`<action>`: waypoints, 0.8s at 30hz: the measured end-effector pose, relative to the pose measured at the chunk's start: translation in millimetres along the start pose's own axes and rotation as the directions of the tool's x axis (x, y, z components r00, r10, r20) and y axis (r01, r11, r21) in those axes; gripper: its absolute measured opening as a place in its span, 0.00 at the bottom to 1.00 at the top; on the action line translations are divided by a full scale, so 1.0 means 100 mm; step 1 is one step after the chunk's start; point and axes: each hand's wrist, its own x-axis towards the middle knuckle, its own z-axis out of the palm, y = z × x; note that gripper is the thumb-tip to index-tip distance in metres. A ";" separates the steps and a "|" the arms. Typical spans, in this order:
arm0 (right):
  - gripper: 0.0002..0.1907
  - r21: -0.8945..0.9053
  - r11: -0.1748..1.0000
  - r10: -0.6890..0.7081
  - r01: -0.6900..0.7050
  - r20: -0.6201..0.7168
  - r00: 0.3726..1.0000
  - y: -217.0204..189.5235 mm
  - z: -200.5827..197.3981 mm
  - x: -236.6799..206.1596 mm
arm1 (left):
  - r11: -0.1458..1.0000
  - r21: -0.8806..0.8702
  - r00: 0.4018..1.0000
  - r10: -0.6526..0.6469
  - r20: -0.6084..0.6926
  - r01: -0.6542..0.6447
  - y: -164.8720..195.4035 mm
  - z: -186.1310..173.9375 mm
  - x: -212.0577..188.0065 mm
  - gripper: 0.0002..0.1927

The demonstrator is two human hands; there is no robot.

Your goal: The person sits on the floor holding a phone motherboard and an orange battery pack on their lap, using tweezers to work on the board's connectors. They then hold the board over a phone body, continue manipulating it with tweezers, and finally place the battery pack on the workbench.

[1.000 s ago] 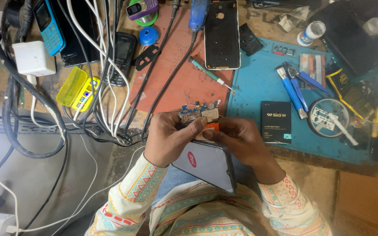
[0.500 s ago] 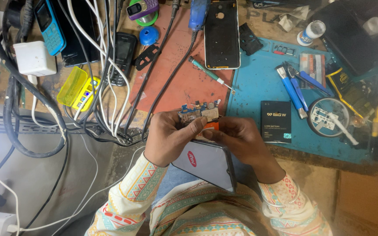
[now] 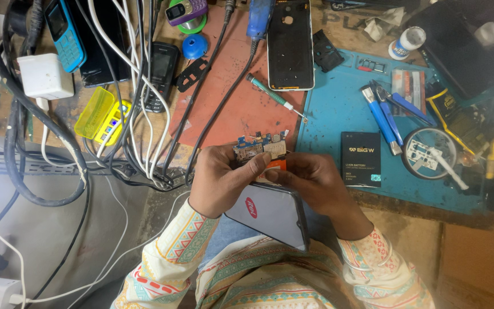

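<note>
Both hands, left hand (image 3: pixel 219 180) & right hand (image 3: pixel 315 183), pinch small blue-green circuit board (image 3: pixel 260 147), frame centre; cluttered wooden bench (image 3: pixel 241 109), blue rubber mat (image 3: pixel 338 109) upper right.

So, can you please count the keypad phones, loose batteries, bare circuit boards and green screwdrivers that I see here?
keypad phones: 3 (blue phone, black phone, purple phone)
black battery: 1
circuit board: 1
green screwdriver: 1
Total: 6
</note>
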 end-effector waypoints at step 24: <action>0.15 0.004 1.000 0.029 -0.029 -0.011 1.000 0.02 0.00 -0.03 | 0.999 0.047 1.000 0.002 -0.019 -0.001 -0.03 0.01 -0.03 0.14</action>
